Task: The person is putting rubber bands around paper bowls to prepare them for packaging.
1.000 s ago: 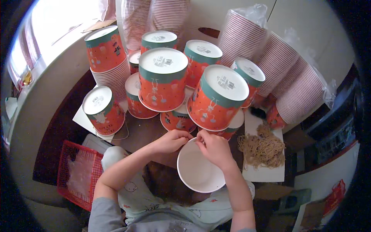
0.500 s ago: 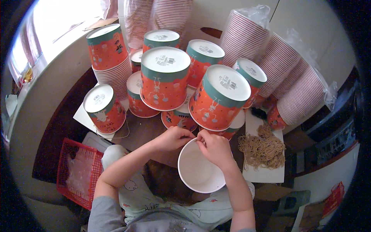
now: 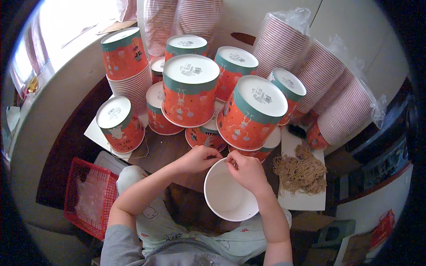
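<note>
A white-lined paper bucket [image 3: 228, 195] is in front of me with its open mouth facing up. My right hand [image 3: 245, 170] is closed on its far rim, thumb and fingers pinched over the edge. My left hand [image 3: 202, 158] is beside the same rim, just left of the right hand, its fingertips pressed together. Whatever those left fingertips pinch is too small or hidden to make out. A small dark spot shows near the bucket's near right rim. Past my hands stand several upside-down orange and green paper buckets [image 3: 188, 99], some stacked on others.
A tangled heap of brown twine [image 3: 304, 173] lies on a white board [image 3: 304, 201] at right. Plastic-wrapped bucket stacks [image 3: 284, 44] stand behind. At left are a bucket with a string loop [image 3: 120, 124], a nested stack [image 3: 128, 84] and a red basket [image 3: 88, 195] holding clear plastic.
Very little differs. My fingers have shifted slightly at the rim, the left ones a touch to the left, and the whole view has moved a little.
</note>
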A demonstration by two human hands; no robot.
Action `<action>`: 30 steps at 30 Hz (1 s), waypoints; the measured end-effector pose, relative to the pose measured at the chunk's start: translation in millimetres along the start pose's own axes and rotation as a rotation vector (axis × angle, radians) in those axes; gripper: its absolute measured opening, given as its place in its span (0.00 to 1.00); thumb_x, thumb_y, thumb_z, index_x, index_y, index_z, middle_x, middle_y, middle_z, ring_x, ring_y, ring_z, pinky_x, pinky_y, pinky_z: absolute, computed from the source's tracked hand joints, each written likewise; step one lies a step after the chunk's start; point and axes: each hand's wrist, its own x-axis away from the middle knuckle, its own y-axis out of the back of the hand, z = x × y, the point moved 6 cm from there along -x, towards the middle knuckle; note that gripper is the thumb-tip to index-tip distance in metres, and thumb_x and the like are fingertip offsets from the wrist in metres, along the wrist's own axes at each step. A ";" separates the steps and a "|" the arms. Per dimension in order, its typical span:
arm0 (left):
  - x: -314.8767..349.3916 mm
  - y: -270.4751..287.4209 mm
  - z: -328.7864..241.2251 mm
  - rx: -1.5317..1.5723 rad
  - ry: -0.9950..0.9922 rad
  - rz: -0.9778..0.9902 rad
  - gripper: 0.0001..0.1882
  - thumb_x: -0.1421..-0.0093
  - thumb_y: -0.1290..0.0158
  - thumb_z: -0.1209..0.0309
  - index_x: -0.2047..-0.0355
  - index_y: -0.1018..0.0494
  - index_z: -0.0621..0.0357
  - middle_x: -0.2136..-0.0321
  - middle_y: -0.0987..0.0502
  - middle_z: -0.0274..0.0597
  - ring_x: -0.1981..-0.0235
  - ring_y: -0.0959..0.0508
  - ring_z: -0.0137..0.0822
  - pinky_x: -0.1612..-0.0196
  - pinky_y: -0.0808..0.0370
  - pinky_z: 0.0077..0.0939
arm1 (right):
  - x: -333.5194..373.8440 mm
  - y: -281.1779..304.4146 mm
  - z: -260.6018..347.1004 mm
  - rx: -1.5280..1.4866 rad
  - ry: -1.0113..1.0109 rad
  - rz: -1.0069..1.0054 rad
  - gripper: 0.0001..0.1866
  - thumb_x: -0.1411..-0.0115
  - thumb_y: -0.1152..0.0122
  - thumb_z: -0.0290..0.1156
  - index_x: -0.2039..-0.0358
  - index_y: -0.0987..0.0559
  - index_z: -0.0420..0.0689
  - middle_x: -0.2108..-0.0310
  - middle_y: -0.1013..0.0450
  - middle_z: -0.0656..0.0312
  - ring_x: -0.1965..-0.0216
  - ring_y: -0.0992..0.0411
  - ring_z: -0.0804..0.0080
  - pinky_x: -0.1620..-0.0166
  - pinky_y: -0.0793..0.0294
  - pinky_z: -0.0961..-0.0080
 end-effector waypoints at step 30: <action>-2.6 -1.0 -6.6 -0.143 -0.130 -0.060 0.07 0.48 0.51 0.70 0.70 0.30 0.61 0.77 0.25 0.48 0.73 0.25 0.47 0.70 0.28 0.33 | -2.1 -5.8 0.6 -0.053 0.019 0.072 0.10 0.51 0.42 0.31 0.70 0.32 0.43 0.78 0.27 0.56 0.74 0.27 0.58 0.72 0.29 0.66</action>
